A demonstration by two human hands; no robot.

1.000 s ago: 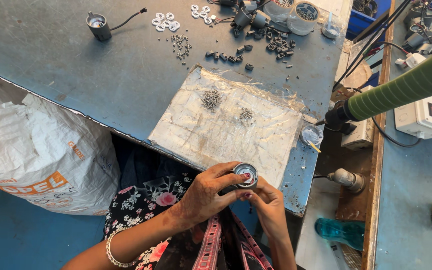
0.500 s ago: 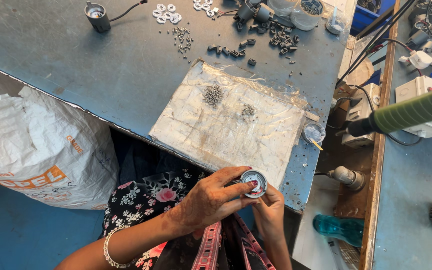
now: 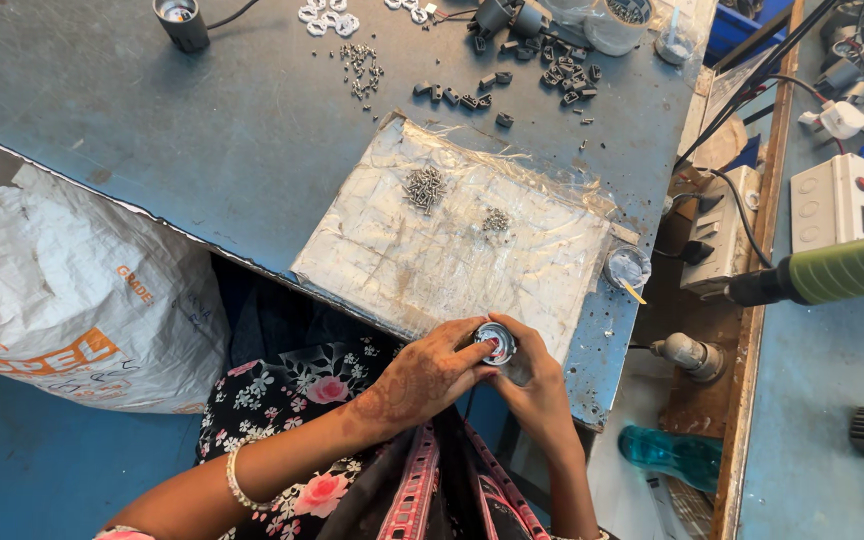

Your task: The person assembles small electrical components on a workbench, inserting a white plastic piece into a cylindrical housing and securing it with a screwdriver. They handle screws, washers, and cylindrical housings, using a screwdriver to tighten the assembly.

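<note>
Both hands meet at the near edge of the blue-grey workbench [image 3: 202, 140], around a small round metal-rimmed part [image 3: 496, 343]. My left hand [image 3: 422, 375] pinches its left side with the fingertips. My right hand [image 3: 537, 385] cups it from below and to the right. Just beyond the part lies a worn silvery-white mat [image 3: 452, 250] carrying two small heaps of screws [image 3: 424, 187]. What the part's underside looks like is hidden by my fingers.
At the bench's far edge lie loose screws [image 3: 360, 68], small black parts [image 3: 552, 80], white rings [image 3: 327, 18] and a black lamp holder [image 3: 180, 20]. A white woven sack [image 3: 62, 300] stands at the left. A green-handled tool [image 3: 842, 270], a power strip [image 3: 717, 240] and a blue bottle [image 3: 667, 450] are on the right.
The view has tilted down, so the bench sits higher in the picture. My hands stay together on the round part, with the fingers shifted slightly around it.
</note>
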